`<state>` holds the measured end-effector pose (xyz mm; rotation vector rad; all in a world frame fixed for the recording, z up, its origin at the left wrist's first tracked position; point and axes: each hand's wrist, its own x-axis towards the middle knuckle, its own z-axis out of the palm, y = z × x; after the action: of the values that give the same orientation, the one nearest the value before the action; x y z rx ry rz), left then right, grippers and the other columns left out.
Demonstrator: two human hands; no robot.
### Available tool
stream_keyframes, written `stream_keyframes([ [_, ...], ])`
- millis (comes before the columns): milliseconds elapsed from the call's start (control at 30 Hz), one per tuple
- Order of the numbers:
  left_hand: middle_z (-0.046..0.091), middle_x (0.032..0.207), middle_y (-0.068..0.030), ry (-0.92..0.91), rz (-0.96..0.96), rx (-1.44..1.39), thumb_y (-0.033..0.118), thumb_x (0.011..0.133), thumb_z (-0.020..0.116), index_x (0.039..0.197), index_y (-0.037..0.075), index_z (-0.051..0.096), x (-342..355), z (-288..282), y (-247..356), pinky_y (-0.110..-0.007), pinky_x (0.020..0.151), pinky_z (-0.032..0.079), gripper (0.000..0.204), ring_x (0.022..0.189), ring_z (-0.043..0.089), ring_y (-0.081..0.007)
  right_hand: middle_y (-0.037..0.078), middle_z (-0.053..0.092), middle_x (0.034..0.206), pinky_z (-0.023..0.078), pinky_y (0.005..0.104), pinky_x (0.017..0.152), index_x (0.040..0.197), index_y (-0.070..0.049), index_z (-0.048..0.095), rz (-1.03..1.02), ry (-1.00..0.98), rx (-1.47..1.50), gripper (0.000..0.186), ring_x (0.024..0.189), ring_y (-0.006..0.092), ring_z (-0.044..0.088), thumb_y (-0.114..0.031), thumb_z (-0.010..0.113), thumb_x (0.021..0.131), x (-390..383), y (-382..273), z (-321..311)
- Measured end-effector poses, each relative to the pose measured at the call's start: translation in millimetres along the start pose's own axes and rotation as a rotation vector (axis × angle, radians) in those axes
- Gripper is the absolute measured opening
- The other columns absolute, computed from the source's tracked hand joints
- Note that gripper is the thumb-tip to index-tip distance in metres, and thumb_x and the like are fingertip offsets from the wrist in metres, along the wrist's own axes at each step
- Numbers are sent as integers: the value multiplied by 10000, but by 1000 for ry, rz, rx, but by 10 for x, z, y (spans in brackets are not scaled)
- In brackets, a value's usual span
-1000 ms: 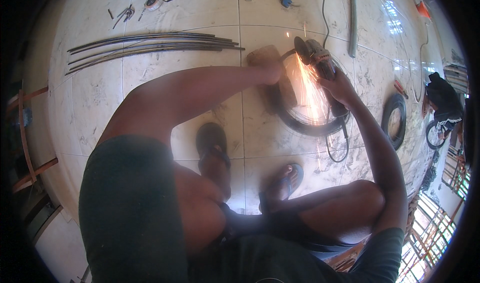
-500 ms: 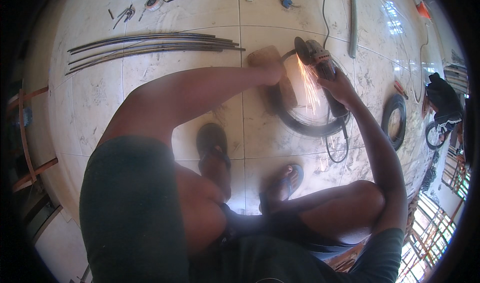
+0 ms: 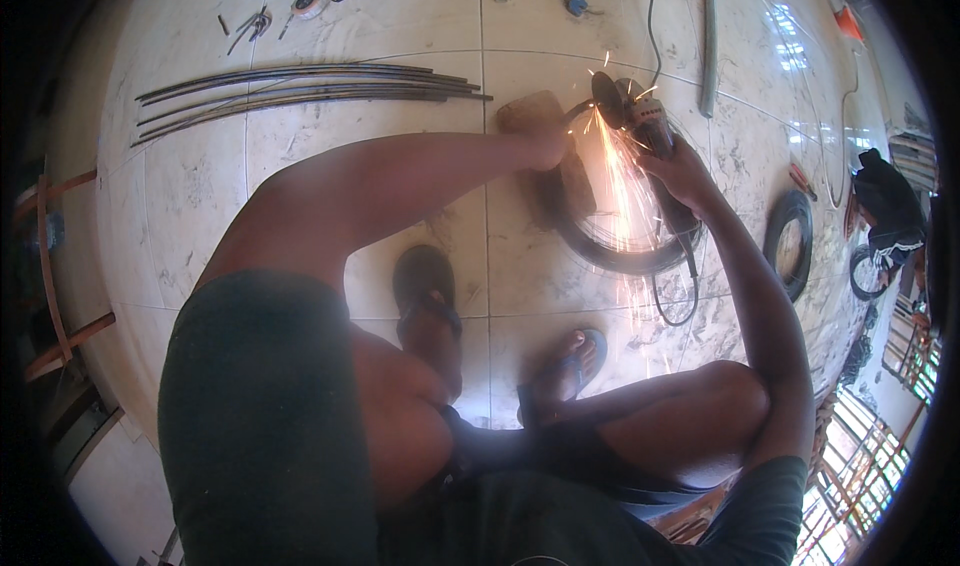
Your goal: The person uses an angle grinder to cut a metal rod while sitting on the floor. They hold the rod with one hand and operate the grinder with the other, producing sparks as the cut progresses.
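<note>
My right hand is closed on a dark angle grinder, whose disc throws a bright fan of sparks downward. My left hand is closed on a dark metal rod at a brownish block, left of the disc; its fingers are partly hidden by haze and glare. Beneath both hands a coil of dark wire lies on the tiled floor, with the grinder's cord looping out below it.
Long metal rods lie at upper left, below a tape measure and small cut pieces. At right are a grey tube, a plug, a red-handled tool, another dark coil and dark fabric.
The sparks thinned half a second ago and are bright again now, scattering above the disc too. The grinder and my hands have shifted very slightly at most.
</note>
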<state>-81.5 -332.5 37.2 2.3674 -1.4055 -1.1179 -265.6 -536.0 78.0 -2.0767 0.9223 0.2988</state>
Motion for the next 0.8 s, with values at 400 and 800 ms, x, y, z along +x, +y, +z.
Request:
stream_keyframes([
  [400, 761, 839, -191, 16, 58, 75, 61, 778, 685, 846, 6, 792, -43, -50, 35, -487, 708, 582, 138, 816, 760, -349, 165, 721, 1061, 544, 380, 847, 1318, 27, 607, -7, 9, 23, 633, 934, 245, 703, -316, 800, 822, -74, -44, 7],
  [800, 760, 796, -169, -23, 53, 129, 117, 855, 626, 849, 0, 784, 40, -16, 56, -470, 692, 586, 197, 778, 763, -324, 169, 721, 1049, 541, 378, 822, 1289, 31, 623, -37, 9, 9, 612, 921, 239, 701, -321, 787, 815, -79, 48, -29],
])
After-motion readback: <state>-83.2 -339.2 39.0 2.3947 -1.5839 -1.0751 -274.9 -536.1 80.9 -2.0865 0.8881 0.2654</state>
